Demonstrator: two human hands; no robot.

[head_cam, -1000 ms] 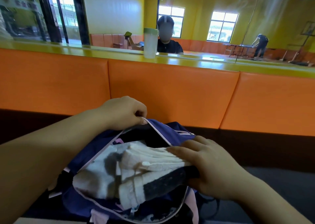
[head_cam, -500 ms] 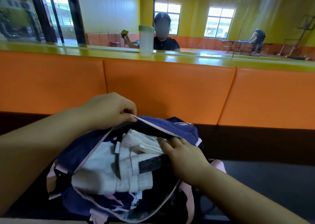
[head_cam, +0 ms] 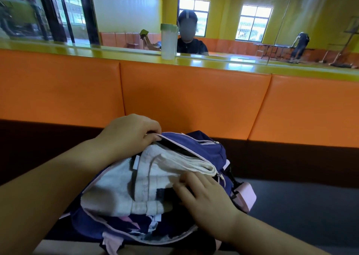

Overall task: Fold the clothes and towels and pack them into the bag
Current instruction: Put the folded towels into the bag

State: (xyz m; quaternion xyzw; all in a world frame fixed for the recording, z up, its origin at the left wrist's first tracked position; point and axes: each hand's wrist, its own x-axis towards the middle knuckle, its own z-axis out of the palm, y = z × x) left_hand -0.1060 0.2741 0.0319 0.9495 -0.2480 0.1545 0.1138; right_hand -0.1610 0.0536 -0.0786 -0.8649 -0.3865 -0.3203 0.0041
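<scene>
A purple backpack point(head_cam: 206, 148) with pink trim lies open on the dark seat in front of me. Folded white towels point(head_cam: 155, 177) with dark patches fill its mouth. My left hand point(head_cam: 130, 132) pinches the upper zip edge of the opening and holds it up. My right hand point(head_cam: 206, 198) lies flat with fingers spread on the folded towels, pressing them into the bag. More dark and pink cloth point(head_cam: 132, 225) shows under the towels at the near edge.
An orange padded backrest point(head_cam: 194, 99) runs behind the bag, topped by a yellow-green ledge point(head_cam: 116, 52) with a clear plastic bottle point(head_cam: 168, 41). A mirror above reflects a seated person and another person far right. The dark seat point(head_cam: 301, 206) extends right.
My right hand slid down and toward me over the towels, which sit deeper in the bag. My left hand kept hold of the zip edge. The camera tilted slightly upward.
</scene>
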